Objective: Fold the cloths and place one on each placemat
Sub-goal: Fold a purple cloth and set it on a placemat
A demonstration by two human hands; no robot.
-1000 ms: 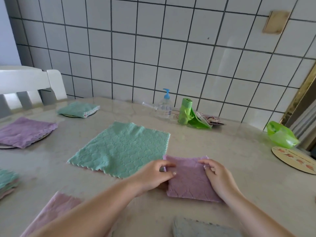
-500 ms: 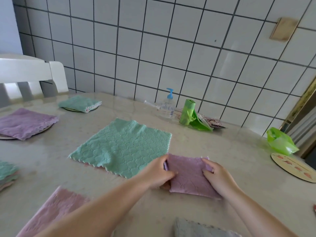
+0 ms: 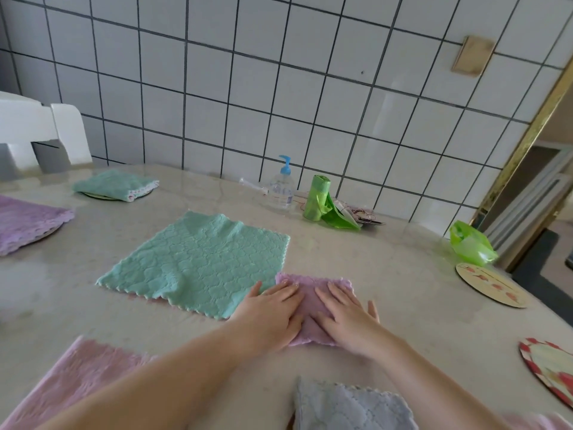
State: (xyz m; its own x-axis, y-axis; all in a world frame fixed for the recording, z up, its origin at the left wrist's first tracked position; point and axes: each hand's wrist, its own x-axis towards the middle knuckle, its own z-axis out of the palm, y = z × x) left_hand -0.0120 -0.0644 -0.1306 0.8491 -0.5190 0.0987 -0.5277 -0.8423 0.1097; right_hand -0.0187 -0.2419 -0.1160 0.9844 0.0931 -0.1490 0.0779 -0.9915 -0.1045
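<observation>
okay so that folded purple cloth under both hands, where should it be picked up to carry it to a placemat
Probably by its right edge. The folded purple cloth lies flat under both palms, and the right hand already sits nearest that side. Pinching all layers there, coming from the right, should keep the fold together; the left hand can steady it.

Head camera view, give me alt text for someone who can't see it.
Both hands, left hand and right hand, press flat on a folded purple cloth on a table. A green cloth lies spread out beside it.
</observation>
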